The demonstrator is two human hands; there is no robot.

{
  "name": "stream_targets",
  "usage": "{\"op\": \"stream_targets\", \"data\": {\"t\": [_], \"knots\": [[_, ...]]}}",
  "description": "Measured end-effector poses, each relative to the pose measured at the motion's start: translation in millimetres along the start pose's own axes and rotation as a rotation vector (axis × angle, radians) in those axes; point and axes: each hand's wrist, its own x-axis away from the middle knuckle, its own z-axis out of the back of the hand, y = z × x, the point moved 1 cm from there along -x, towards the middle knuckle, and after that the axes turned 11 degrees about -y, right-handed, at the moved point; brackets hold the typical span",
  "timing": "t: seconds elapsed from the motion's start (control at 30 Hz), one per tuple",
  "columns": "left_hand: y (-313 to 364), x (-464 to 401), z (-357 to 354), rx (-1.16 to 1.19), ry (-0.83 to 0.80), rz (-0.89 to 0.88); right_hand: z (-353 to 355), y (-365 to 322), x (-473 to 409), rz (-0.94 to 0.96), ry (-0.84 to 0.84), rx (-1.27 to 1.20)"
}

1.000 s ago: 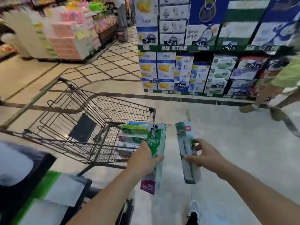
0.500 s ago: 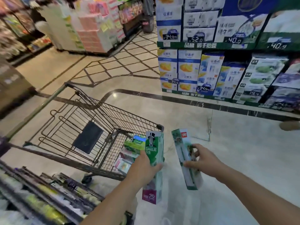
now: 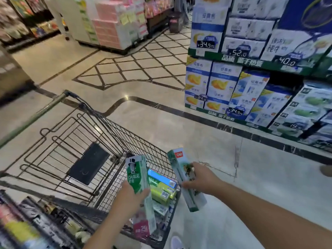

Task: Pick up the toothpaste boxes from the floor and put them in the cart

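Observation:
My left hand (image 3: 130,196) grips a long green-and-white Darlie toothpaste box (image 3: 137,174), held upright over the near right corner of the wire cart (image 3: 100,133). A second green-and-white toothpaste box (image 3: 179,164) is in my right hand (image 3: 200,178), slanted just outside the cart's right rim. Several toothpaste boxes (image 3: 161,187) lie stacked in the cart's corner, partly hidden behind the Darlie box.
The cart's folded child seat has a dark flap (image 3: 89,166). Shelves of boxed milk cartons (image 3: 233,90) with price tags stand to the right. Pink stacked goods (image 3: 111,24) sit far back. A low shelf (image 3: 27,227) is blurred at bottom left. Someone's shoe (image 3: 326,170) shows at the right edge.
Both hands have moved left and forward with their boxes; the Darlie box now hangs over the cart's corner. The view has shifted, and the other person has mostly left the frame.

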Motion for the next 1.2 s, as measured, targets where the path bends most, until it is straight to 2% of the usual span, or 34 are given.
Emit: {"op": "stream_targets", "data": {"t": [0.27, 0.57, 0.73, 0.8, 0.97, 1.2], "knots": [[-36, -22, 22, 0.180, 0.085, 0.196, -32, -42, -121, -0.008, -0.137, 0.302], [-72, -70, -20, 0.436, 0.134, 0.500, -107, -18, -234, -0.019, -0.299, 0.631], [-76, -100, -48, 0.533, 0.155, 0.651, -124, 12, -267, -0.078, -0.355, 0.539], [-84, -114, -62, 0.490, 0.187, 0.680, -121, 19, -274, -0.091, -0.384, 0.524], [-99, -143, -87, 0.448, 0.115, 0.800, -112, 35, -281, -0.070, -0.434, 0.511], [-110, -163, -97, 0.337, 0.100, 0.764, -105, 44, -294, -0.034, -0.447, 0.506]]}}
